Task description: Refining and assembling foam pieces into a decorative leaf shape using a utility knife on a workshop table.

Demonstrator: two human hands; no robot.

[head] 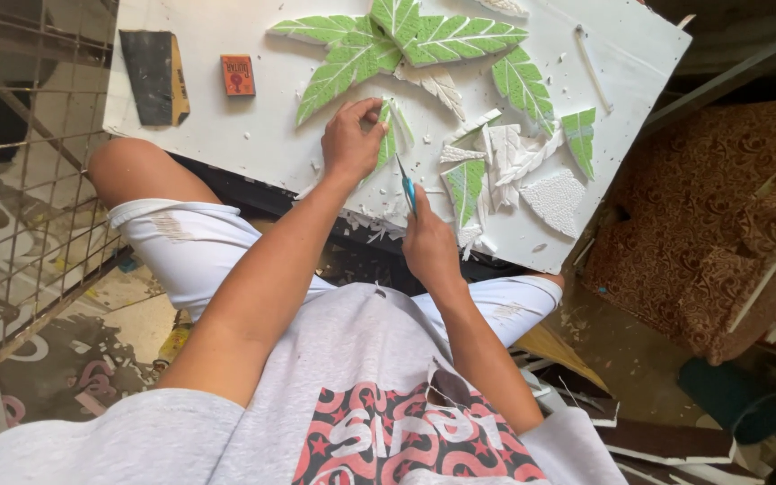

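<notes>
White foam board (253, 135) on the lap: left hand (349, 142) pinches a green leaf piece (388, 139) while right hand (428, 244) grips a blue knife (407, 187) just below it, mid-trimming; the next cut needs a steady hold.

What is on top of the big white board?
On the white board lie green leaf shapes, white carved pieces, crumbs, a small orange box and dark sandpaper. The left hand covers part of one small leaf.
</notes>
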